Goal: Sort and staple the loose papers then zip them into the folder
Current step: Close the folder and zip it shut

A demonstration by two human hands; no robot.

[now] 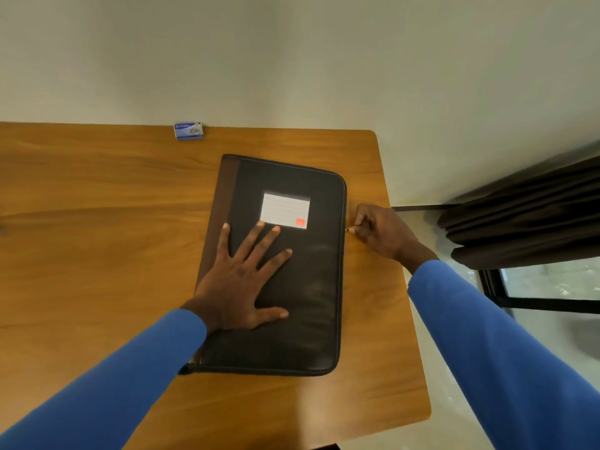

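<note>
A black zip folder (pixel 302 287) lies closed and flat on the wooden table (pixel 97 206), with a white label (pixel 285 210) on its cover. My left hand (pixel 242 277) presses flat on the cover, fingers spread and straight. At the middle of the folder's right edge, my right hand (pixel 378 230) pinches the small metal zip pull (pixel 350 229). No loose papers or stapler show.
A small blue box of staples (pixel 189 130) sits at the table's far edge by the wall. The table's right edge runs close to the folder. Dark curtains (pixel 526 216) and a window lie beyond it on the right.
</note>
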